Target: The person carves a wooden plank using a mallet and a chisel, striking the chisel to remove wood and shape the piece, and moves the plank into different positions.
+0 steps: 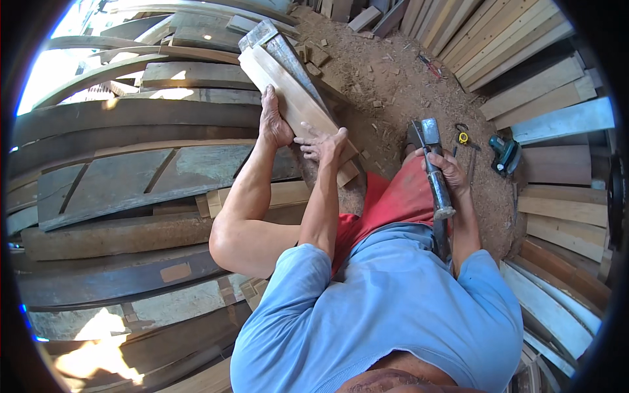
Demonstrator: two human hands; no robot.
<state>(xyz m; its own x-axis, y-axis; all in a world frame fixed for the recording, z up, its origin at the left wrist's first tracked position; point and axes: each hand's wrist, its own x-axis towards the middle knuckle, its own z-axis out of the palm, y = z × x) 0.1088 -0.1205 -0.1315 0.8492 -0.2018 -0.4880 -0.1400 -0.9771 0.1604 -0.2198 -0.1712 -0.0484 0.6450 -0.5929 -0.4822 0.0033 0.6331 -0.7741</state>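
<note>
A pale wooden piece slants across the upper middle, lying against a worn, grey-stained board. My left hand rests at its near end, fingers spread and not wrapped round it. Against the wood's left side is my bare left foot. To the right, over my red shorts, my right hand is closed round a dark metal tool with a flat, bright far end and a wider knob lower down. A thin dark rod shows beside that flat end; whether it is a separate thing I cannot tell.
Stacked boards and curved timbers fill the left side. Shavings and offcuts cover the dirt floor. Right of me lie a yellow tape measure and a teal power tool; more planks lean along the right.
</note>
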